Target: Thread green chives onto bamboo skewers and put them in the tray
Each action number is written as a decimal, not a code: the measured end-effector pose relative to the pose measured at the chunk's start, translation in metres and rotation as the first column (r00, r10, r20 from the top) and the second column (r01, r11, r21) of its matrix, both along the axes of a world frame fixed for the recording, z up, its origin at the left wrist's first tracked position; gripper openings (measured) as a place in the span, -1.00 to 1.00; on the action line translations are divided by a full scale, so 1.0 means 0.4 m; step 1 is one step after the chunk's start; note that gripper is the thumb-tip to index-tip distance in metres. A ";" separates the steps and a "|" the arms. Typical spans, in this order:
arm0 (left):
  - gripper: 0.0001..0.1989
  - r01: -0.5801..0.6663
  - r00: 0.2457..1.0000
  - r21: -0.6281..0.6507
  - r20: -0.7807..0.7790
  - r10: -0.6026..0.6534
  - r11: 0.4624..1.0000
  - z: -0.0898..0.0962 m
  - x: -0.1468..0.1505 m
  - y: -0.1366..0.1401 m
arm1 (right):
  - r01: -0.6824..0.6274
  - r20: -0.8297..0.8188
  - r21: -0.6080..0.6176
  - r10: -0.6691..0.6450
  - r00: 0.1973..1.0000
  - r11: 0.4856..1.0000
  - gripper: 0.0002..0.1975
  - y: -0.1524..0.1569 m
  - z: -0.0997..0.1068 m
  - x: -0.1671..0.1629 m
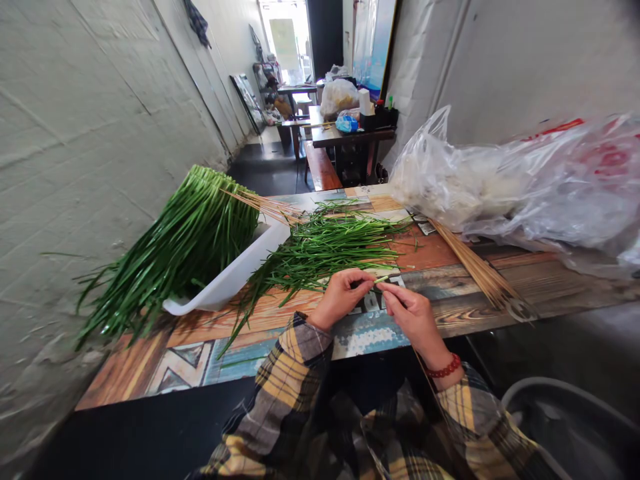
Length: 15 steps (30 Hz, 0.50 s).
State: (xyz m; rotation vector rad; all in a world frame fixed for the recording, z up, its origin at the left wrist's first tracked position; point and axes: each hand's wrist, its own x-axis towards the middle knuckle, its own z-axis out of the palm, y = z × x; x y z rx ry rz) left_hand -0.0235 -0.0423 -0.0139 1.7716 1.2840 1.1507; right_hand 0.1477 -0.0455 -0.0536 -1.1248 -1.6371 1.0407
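Note:
Over the front part of the table, my left hand (pixel 346 295) is closed, with thumb and forefinger pinching pale garlic chive ends (pixel 381 280). My right hand (pixel 413 316) is closed too, its fingertips meeting the same stalk ends from the right. A thin bamboo skewer (pixel 424 367) runs down from beneath my right palm toward my lap; its upper part is hidden by the hand. Just beyond my hands lies a loose spread of green garlic chives (pixel 335 243). A thick bundle of chives (pixel 200 227) rests in a white plastic tray (pixel 235 270) at the left.
Several skewers (pixel 270 205) lie across the tray's far end. A bundle of bamboo skewers (pixel 470 263) lies at the right, partly under clear plastic bags (pixel 520 180). A grey bin (pixel 565 413) stands at lower right. Walls flank the table; another table (pixel 345 137) stands farther back.

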 end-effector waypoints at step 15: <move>-0.82 0.007 0.977 0.100 -0.211 0.015 0.995 -0.013 -0.001 0.003 | 0.001 0.029 -0.008 -0.001 1.000 1.000 -0.66 0.007 0.003 -0.008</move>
